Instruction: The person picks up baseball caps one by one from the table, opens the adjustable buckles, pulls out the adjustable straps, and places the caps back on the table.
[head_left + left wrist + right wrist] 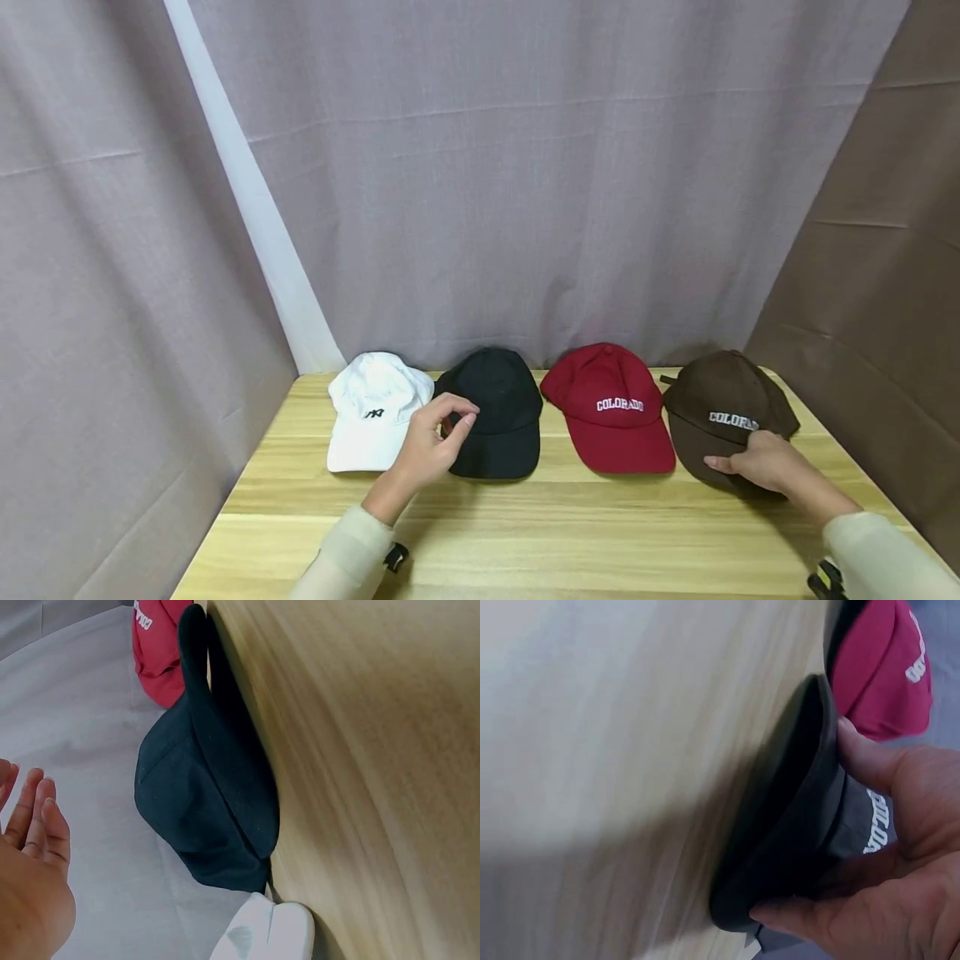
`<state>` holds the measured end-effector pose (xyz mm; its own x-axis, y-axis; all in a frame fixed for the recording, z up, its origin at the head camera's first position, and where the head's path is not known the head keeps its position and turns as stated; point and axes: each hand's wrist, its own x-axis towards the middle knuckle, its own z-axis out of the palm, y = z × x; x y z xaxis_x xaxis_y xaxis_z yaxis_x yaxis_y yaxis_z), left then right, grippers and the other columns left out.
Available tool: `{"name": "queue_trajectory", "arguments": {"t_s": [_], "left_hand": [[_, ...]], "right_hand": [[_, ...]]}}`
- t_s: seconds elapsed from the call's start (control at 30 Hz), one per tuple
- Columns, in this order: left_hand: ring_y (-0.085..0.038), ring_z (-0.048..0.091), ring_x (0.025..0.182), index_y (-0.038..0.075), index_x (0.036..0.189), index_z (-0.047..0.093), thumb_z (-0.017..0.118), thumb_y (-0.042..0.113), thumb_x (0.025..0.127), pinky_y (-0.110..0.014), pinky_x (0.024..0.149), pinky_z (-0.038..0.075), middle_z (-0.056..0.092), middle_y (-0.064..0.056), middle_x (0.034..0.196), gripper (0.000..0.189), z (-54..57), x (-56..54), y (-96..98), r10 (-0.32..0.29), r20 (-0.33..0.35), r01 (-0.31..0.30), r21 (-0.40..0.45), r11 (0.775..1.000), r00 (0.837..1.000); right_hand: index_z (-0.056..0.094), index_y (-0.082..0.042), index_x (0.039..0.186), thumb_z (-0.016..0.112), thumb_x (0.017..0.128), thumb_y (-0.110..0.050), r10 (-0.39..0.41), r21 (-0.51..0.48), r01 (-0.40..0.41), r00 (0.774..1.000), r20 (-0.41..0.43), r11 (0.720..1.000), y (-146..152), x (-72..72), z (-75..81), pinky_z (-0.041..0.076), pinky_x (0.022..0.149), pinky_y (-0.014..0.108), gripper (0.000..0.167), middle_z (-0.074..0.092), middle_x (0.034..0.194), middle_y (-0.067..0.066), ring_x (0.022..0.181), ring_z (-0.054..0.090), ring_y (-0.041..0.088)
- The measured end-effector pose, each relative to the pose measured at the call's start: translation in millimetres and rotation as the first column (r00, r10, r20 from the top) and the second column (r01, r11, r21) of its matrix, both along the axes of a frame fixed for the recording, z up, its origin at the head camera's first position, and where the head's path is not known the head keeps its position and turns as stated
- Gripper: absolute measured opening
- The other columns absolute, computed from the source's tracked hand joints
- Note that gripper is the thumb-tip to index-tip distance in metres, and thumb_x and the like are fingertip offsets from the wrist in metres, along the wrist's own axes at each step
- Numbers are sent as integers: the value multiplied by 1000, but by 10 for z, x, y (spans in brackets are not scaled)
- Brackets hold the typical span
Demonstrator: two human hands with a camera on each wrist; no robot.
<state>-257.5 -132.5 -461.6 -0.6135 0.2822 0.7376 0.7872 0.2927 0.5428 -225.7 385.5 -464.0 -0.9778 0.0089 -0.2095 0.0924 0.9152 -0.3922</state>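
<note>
My right hand (761,462) is on the brim of a brown baseball cap (723,383) at the right end of a row. In the right wrist view, the thumb (866,754) lies against one side of that brim and a fingertip (776,915) against the other, gripping it across. White lettering on its crown is partly covered by the hand. My left hand (431,442) hovers in front of a black cap (495,392), fingers loosely bent, holding nothing. The left wrist view shows it apart from the black cap (202,787).
A white cap (378,392) with a small dark emblem stands at the row's left end. Between the black and brown caps sits a red cap (607,383) lettered COLORADO. All rest on a wooden table (540,533), backed by a grey curtain (525,183), with brown cloth (877,333) at right.
</note>
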Motion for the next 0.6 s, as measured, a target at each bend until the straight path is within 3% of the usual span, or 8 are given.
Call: {"name": "queue_trajectory", "arguments": {"t_s": [0.23,0.4,0.6], "left_hand": [[-13,64,81,12,104,77,70,2,101,-34,60,53,77,-13,101,13,30,20,-42,-14,6,14,0,1000,1000],[-14,66,81,11,103,77,70,2,100,-34,59,53,78,-9,101,12,57,28,-87,-1,4,1,-13,1000,1000],[-16,65,79,12,103,77,72,3,99,-30,61,53,79,-10,102,11,53,61,-139,20,53,-18,-28,999,998]], "right_hand": [[28,41,137,75,96,-56,54,-63,-50,996,70,997,98,-147,-6,45,110,72,115,31,145,61,133,41,73],[26,38,142,75,96,-56,83,-77,-76,993,89,994,183,-300,-8,43,111,73,116,28,148,59,136,37,74],[24,38,142,75,95,-56,114,-93,-105,989,98,990,265,-479,-23,40,113,74,117,28,148,59,137,34,75]]}}
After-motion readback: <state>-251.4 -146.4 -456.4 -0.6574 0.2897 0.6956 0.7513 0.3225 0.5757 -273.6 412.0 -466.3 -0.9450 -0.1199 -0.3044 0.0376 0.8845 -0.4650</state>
